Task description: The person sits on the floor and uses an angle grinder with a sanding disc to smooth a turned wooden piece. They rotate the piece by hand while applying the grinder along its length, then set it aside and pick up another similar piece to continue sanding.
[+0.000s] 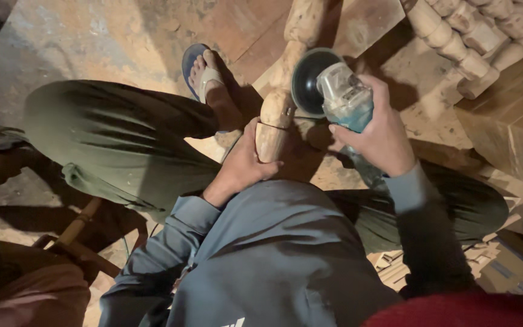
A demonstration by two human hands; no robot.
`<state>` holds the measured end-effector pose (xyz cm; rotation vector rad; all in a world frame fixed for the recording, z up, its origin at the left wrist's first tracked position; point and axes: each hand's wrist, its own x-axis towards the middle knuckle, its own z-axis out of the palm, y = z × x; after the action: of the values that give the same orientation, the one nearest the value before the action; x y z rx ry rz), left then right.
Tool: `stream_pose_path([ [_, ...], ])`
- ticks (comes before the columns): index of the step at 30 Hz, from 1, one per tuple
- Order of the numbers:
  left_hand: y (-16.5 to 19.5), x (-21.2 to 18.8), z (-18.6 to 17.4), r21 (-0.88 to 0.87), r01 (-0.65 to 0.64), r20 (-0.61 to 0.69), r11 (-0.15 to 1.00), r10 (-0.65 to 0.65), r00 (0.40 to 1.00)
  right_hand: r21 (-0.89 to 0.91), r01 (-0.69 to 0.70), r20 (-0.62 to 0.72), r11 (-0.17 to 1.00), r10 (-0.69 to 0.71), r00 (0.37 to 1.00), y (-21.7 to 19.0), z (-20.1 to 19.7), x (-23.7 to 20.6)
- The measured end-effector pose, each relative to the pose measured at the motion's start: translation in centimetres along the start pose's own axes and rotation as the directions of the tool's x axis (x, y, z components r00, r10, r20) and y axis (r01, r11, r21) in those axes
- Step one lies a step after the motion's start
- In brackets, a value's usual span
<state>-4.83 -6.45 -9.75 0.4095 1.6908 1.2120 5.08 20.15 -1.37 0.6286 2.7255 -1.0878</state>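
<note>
Head view: the left hand [243,163] is wrapping around the near end of a turned wooden spindle [279,97], which is running away toward twelve o'clock. The right hand [378,130] is gripping an angle grinder [337,91], its disc sitting just beside the spindle at three o'clock. A sandalled foot [208,79] is crowding the nine o'clock side; stacked turned spindles [479,36] are hemming in two o'clock.
</note>
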Motion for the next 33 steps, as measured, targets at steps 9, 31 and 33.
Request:
stream_pose_path([
  [9, 0.7, -0.5, -0.4, 0.113, 0.045, 0.01, 0.993, -0.047, 0.999, -0.216, -0.031, -0.037, 0.976, 0.024, 0.999, -2.3, 0.0, 1.3],
  [31, 0.7, -0.7, 0.0, -0.196, 0.04, 0.095, 0.98, -0.022, 0.995, 0.051, -0.186, -0.161, 0.981, 0.192, 0.968, 0.0, 3.0, -1.4],
  [33, 0.4, -0.6, 0.1, -0.231, 0.026, 0.101, 0.972, -0.003, 0.995, 0.173, -0.119, -0.197, 0.978, 0.153, 0.968, 1.3, 3.8, -1.7],
])
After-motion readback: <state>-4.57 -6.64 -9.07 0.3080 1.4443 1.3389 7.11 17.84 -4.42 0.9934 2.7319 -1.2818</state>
